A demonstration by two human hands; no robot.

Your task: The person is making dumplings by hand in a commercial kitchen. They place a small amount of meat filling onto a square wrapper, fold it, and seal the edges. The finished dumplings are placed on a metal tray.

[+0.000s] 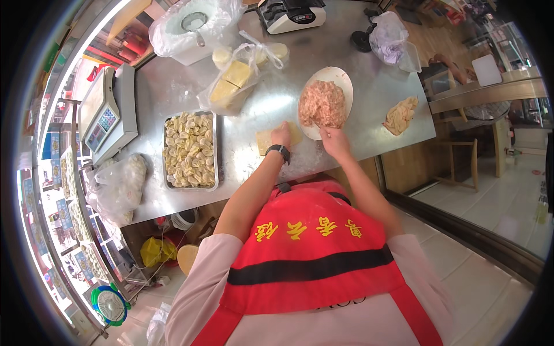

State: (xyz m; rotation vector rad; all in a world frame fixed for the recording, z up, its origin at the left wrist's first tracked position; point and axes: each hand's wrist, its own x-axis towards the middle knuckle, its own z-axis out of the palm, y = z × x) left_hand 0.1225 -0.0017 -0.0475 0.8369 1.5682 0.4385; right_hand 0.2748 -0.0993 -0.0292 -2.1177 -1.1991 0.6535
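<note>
My left hand (281, 135), with a dark watch on its wrist, is over a stack of square yellow dough wrappers (263, 142). Its fingers are curled, and whether they grip a wrapper is hidden. At the near rim of a white oval plate (347, 86) is my right hand (336, 142), its fingers closed around what looks like a thin utensil, mostly hidden. The utensil's end meets the mound of pink minced meat (323, 101) on the plate. Left of my hands, a rectangular metal tray (217, 151) holds rows of folded yellow dumplings (189, 149).
The steel table (173, 84) bears bagged wrapper blocks (233, 80), a digital scale (104, 123) and a plastic bag of pale items (121, 184). Behind are a bag-lined container (181, 56) with a strainer (194, 21) and a banknote counter (294, 16). A crumpled yellowish cloth (400, 116) lies right.
</note>
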